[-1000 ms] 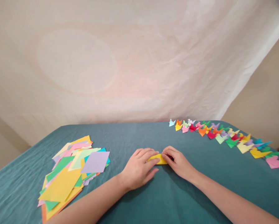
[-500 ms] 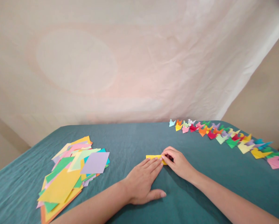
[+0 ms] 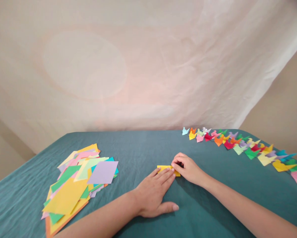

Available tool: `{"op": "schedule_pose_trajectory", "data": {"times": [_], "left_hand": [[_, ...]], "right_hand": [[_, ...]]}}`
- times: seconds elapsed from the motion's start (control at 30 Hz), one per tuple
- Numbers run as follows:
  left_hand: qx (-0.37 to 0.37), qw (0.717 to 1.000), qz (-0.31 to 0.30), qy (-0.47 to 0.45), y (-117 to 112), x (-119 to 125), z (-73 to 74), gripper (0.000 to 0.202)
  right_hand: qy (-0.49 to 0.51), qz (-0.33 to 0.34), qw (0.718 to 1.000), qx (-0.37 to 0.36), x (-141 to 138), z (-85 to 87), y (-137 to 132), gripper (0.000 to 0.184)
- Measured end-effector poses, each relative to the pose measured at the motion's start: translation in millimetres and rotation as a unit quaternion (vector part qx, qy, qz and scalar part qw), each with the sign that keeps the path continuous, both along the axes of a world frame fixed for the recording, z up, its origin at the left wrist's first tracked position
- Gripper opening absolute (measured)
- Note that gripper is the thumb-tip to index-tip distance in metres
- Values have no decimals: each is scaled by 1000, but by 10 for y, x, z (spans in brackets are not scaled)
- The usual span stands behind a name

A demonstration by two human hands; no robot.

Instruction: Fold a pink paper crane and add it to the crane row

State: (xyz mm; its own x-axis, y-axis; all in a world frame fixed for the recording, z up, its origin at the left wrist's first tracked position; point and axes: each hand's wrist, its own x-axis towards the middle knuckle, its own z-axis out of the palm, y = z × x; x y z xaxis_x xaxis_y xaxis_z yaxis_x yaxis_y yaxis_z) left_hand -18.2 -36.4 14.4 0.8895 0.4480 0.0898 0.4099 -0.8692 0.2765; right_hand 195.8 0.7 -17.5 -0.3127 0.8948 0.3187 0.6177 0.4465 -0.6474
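Note:
A small folded yellow origami paper lies on the cloth in front of me, partly hidden by fingers. Flat across its near side rests my left hand, fingers stretched out and thumb spread away to the right. My right hand has its fingers curled, with thumb and index finger pinched at the paper's upper edge, right of its middle. The paper's lower right corner shows beneath the right hand.
A teal cloth covers the table. To the left lies a loose pile of coloured paper sheets, a lilac sheet on its right side. Rows of folded paper birds stand along the right. A pale curtain hangs behind.
My right hand's fingertips have shifted slightly left along the paper's upper edge, showing more of its right end. My left hand stays flat on it. The whole view has shifted a little.

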Motion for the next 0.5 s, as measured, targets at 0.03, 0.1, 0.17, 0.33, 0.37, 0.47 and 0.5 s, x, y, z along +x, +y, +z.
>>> {"op": "schedule_pose_trajectory", "data": {"times": [0.03, 0.1, 0.17, 0.33, 0.37, 0.47, 0.5], "left_hand": [[-3, 1000, 0, 3, 2, 2, 2, 75], [-14, 1000, 0, 14, 7, 7, 12, 76], [-24, 999, 0, 24, 12, 13, 25, 77], [-32, 999, 0, 28, 18, 24, 39, 76], [-32, 999, 1, 27, 18, 25, 37, 76], [-29, 999, 4, 26, 16, 23, 30, 76], [-28, 999, 5, 26, 16, 23, 28, 76]], "right_hand": [[0, 0, 1000, -4, -3, 1, 13, 17], [3, -2, 1000, -12, -7, -1, 24, 18], [6, -5, 1000, -16, -5, -6, 20, 19], [12, -12, 1000, -10, 15, -33, 11, 19], [13, -12, 1000, -8, 20, -40, 14, 19], [17, -15, 1000, -11, 37, -53, 23, 19], [18, -16, 1000, -13, 43, -53, 25, 20]]}}
